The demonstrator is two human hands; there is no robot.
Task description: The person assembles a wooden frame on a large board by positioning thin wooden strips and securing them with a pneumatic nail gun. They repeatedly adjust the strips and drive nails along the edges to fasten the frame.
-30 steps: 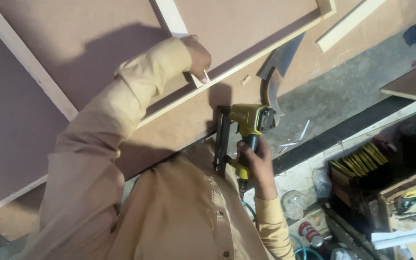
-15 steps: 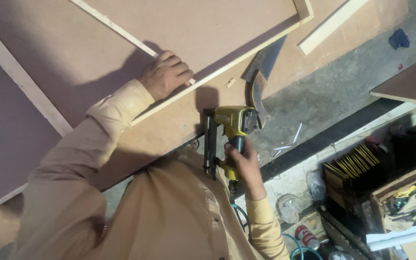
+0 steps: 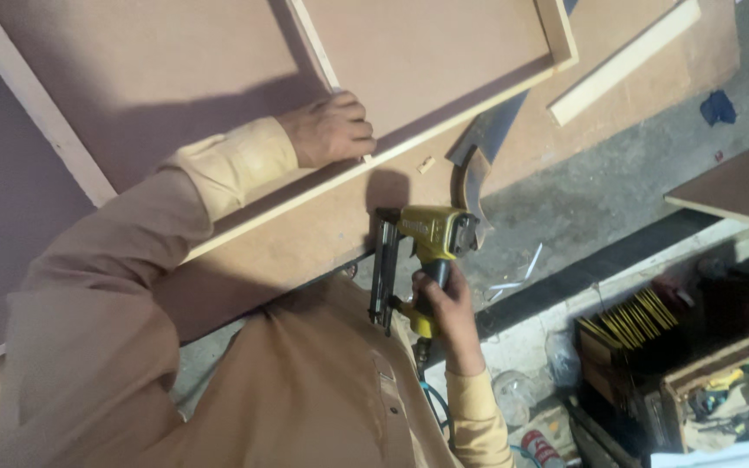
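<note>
Since half a second ago the left hand (image 3: 331,128) has stayed pressed, fingers curled, on the pale wood strip (image 3: 366,160) along the brown board (image 3: 218,69). Beside the board's edge, the right hand (image 3: 448,303) grips a yellow nail gun (image 3: 422,251). At lower right, a wooden crate (image 3: 630,347) holds yellow sticks (image 3: 643,316).

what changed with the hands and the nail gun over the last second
The left hand slid along the pale wooden strip, from gripping it near a joint to pressing down as a fist on it where the thin cross strip meets it. The right hand kept its grip on the yellow nail gun, held just off the brown board, not on the strip. The camera shifted somewhat.
</note>
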